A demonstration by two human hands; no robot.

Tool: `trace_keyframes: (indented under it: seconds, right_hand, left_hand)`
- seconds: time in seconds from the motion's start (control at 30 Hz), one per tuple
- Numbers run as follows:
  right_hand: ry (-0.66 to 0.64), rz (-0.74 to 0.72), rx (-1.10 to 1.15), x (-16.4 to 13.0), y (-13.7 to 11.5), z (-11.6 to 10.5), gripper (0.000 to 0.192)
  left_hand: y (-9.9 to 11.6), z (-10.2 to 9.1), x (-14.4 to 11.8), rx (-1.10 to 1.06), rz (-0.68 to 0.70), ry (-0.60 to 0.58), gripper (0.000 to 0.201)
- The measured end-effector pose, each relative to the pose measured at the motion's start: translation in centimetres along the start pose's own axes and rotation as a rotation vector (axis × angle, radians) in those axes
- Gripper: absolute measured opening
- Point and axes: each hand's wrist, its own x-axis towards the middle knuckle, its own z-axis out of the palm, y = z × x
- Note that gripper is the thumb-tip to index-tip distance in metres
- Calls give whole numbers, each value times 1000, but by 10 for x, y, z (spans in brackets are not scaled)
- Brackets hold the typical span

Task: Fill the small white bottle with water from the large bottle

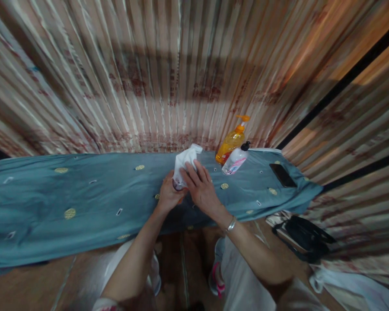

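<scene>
My left hand [169, 194] is closed round a small bottle-like container [177, 185]. Its clear, purplish end shows between my fingers, with a bit of orange below; the rest is hidden, so its exact kind is unclear. A white cloth or tissue [185, 160] lies over the container and sticks up above it. My right hand [201, 185] presses the white cloth against the container, its fingers bent over the cloth. Both hands are close together above the front half of the cloth-covered table.
A blue-green patterned cloth [94, 190] covers the long table. Right of my hands stand an orange pump bottle [231, 144] and a clear bottle with a black cap [236, 160]. A phone [282, 175] lies farther right. A black bag [306, 237] rests on the floor; a curtain [168, 77] hangs behind.
</scene>
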Motion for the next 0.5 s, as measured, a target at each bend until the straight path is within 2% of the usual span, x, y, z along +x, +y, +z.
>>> trace_keyframes:
  seconds: [0.1,0.2,0.27,0.33,0.4,0.5]
  right_hand:
    - [-130,-60,-94,25,5,-24,48]
    - [-336,-17,-131,59,12,-53,36]
    - [-517,24,-67,82,25,-68,27]
    - [-690,61,114,102,44,-77,24]
    - [-748,186,341,114,67,-77,20]
    - [-747,545,742,110,92,-66,21]
  left_hand:
    - [-1,-3,1,239,97,54,71]
    - [1,-6,-2,395,175,55,63]
    - [2,-7,-5,425,233,55,61]
    - [2,-7,-6,416,283,62,63]
    - [2,-7,-7,392,308,70,66]
    - [1,-6,-8,354,311,66,70]
